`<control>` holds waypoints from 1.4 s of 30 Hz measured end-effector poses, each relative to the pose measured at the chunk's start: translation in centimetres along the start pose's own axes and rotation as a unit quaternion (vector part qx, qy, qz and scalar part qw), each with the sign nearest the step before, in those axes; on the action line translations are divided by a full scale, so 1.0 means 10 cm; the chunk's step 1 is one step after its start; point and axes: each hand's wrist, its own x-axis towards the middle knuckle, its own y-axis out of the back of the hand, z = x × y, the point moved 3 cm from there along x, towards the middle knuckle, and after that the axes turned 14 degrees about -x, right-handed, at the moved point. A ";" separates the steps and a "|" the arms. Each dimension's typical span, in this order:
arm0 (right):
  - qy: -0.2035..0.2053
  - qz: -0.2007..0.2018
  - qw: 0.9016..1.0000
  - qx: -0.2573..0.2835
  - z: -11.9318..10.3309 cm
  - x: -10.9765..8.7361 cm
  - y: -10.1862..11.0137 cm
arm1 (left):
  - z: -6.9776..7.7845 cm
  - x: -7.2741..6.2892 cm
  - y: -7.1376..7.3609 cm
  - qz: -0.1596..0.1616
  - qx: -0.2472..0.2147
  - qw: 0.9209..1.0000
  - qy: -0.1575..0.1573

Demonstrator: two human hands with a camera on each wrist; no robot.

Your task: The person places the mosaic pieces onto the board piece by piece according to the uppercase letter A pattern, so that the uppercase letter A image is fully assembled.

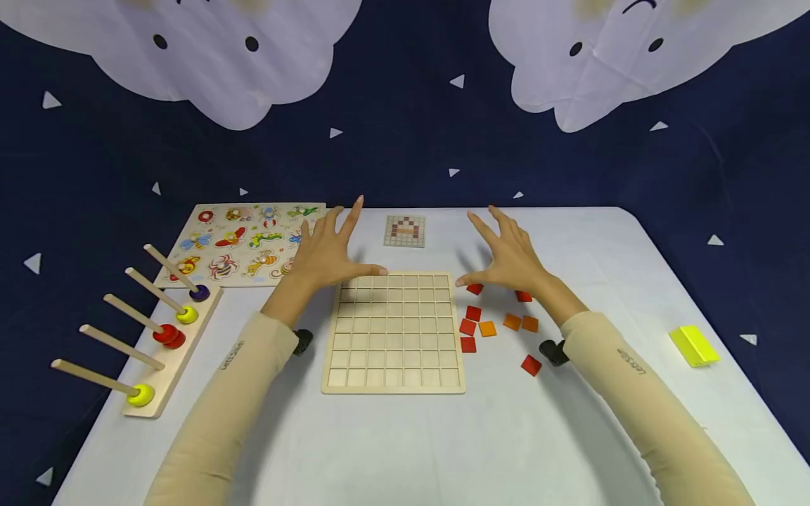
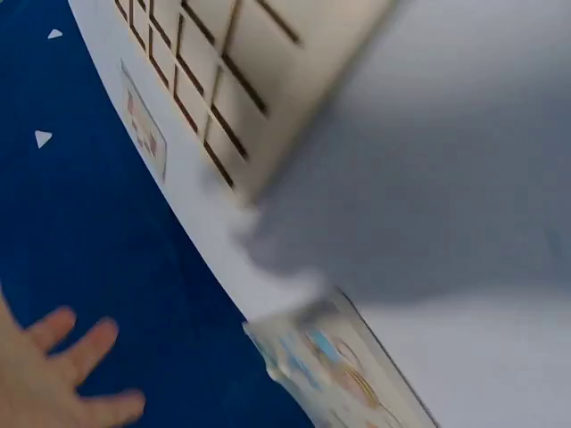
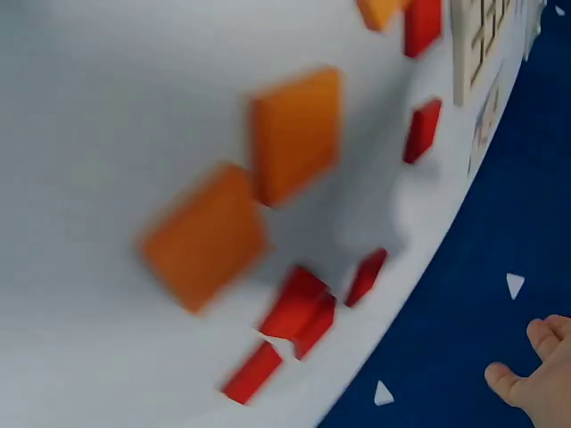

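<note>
Tiles (image 1: 467, 327) are red or orange, board (image 1: 394, 342) gridded beige, the card (image 1: 405, 231) seemingly maroon-patterned.

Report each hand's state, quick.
Left hand: open, holding nothing.
Right hand: open, holding nothing.

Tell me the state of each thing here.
Left hand: fingers spread, holding nothing
Right hand: fingers spread, holding nothing
Grid board: flat, bare of tiles
Red tiles: loose, outside the board
Orange tiles: loose, outside the board
Ring stand: one peg bare, four holding rings
Insect puzzle: flat, partly hidden
Pattern card: lying flat
Yellow object: untouched
</note>
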 end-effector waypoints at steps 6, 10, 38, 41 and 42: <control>0.031 -0.008 0.999 0.016 -0.01 -0.37 -0.12 | -0.13 -0.30 -0.03 -0.021 0.003 0.999 -0.032; 0.040 -0.028 0.998 0.035 -0.03 -0.58 -0.20 | -0.22 -0.49 -0.07 -0.023 0.003 0.999 -0.036; 0.137 -0.004 0.989 0.060 -0.38 -1.17 -0.39 | -0.64 -0.98 -0.32 -0.146 -0.202 0.968 0.025; 0.139 0.008 0.988 0.061 -0.38 -1.17 -0.39 | -0.67 -1.00 -0.33 -0.148 -0.199 0.968 0.024; 0.140 0.014 0.988 0.063 -0.39 -1.17 -0.40 | -0.67 -1.00 -0.33 -0.149 -0.198 0.969 0.023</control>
